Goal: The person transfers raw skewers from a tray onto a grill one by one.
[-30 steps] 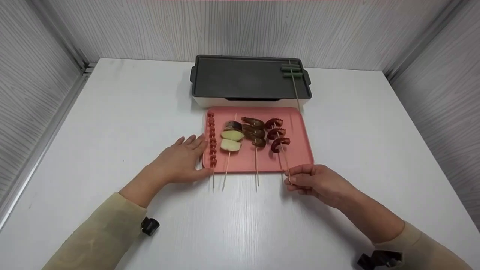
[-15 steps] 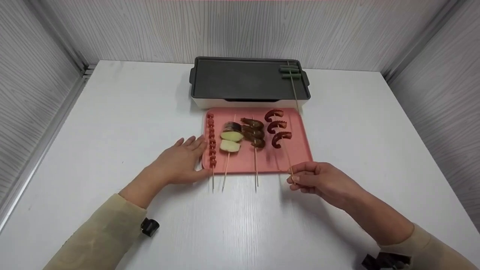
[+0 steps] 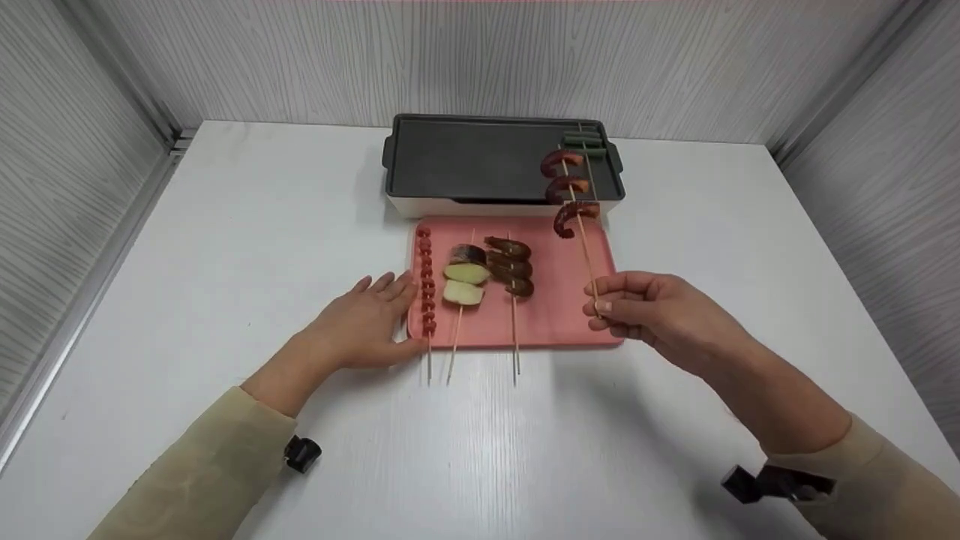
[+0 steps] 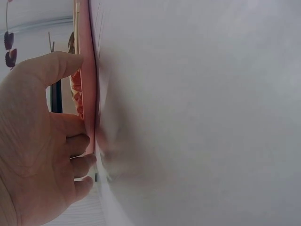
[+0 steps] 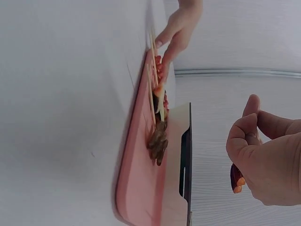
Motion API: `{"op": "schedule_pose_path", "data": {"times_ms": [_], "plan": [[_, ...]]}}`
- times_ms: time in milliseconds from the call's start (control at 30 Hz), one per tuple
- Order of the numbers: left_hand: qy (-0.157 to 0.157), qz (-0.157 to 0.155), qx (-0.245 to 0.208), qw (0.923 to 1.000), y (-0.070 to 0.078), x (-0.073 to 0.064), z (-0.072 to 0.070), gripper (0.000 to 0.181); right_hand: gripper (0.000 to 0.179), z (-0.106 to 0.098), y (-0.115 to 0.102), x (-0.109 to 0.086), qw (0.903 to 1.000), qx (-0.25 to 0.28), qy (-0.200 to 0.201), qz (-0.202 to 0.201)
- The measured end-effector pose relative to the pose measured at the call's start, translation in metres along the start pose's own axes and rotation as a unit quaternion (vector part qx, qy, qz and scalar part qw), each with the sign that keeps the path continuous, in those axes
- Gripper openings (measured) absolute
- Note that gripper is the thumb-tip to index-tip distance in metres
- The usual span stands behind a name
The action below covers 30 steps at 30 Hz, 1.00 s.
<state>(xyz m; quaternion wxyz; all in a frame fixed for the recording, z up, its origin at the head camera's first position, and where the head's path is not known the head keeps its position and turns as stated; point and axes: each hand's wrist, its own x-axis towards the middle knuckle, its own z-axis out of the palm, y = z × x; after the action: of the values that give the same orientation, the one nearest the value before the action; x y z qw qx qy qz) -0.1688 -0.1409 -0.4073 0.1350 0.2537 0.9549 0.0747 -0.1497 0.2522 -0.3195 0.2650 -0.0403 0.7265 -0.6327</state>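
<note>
In the head view my right hand (image 3: 652, 311) pinches the lower end of a skewer of octopus tentacles (image 3: 574, 214). Its three dark red, curled pieces hang raised over the far right of the pink tray (image 3: 555, 315) and the grill's front edge. My left hand (image 3: 367, 322) rests at the tray's left rim with straight fingers, thumb at the near corner; in the left wrist view its fingertips touch the rim. Beside it on the tray lie a skewer of small red pieces (image 3: 427, 281), a skewer of pale chunks with one dark-skinned piece (image 3: 465, 281), and a shrimp skewer (image 3: 511, 262).
A black-topped electric grill (image 3: 480, 157) with a white base stands directly behind the tray. Across its right end lies a skewer of green pieces (image 3: 585, 142), its stick pointing toward me. The white table (image 3: 225, 225) ends at grained panels on the back and sides.
My right hand has lifted the octopus skewer off the tray and carried it forward, up to the grill's front right. The left hand has stayed at the tray's rim.
</note>
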Motion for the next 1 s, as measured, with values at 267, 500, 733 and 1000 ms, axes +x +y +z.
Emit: {"op": "schedule_pose_path", "data": {"times_ms": [267,500,733,1000], "plan": [[-0.005,0.0,0.002,1.0,0.0,-0.001,0.0,0.094,0.028,-0.007,-0.034,0.03,0.9995,0.015,0.024,-0.013],[-0.001,-0.002,0.0,1.0,-0.001,0.0,0.001,0.094,0.027,-0.008,-0.045,0.07,0.9971,0.058,0.039,-0.028],[-0.006,-0.005,0.0,1.0,0.0,0.001,0.002,0.095,0.025,-0.01,-0.044,0.107,0.9947,0.065,0.08,-0.003],[-0.002,0.0,-0.002,1.0,-0.001,0.0,0.001,0.094,0.037,-0.011,-0.032,0.139,0.9919,0.097,0.081,0.009]]}}
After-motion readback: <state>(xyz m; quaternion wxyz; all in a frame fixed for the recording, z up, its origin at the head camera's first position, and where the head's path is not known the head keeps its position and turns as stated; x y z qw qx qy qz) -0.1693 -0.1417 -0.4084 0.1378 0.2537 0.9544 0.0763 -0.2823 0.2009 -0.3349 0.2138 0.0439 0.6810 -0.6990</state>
